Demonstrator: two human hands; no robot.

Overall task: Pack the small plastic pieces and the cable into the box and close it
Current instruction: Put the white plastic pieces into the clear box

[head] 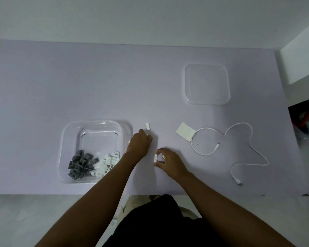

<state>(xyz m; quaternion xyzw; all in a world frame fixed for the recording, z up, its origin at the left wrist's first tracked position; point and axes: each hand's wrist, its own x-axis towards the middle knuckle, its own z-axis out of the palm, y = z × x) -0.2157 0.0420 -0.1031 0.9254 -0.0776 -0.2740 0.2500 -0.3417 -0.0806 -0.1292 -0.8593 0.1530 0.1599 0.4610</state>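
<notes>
A clear plastic box (68, 132) stands at the table's front left, holding several grey pieces (81, 164) and several white pieces (107, 164). Its clear lid (206, 84) lies flat at the back right. One white plastic piece (148, 126) lies loose on the table just beyond my left hand (140, 142), which is curled with knuckles up beside the box; what it holds is hidden. My right hand (168, 160) pinches a small white piece (156, 157) between thumb and fingers. A white cable (246, 139) sprawls loosely at the right.
A small white paper square (185, 130) lies under the cable's left loop. The table (61, 82) is pale lilac. Its front edge runs just before my body. A white shelf (300, 65) and cluttered dark things stand off the right edge.
</notes>
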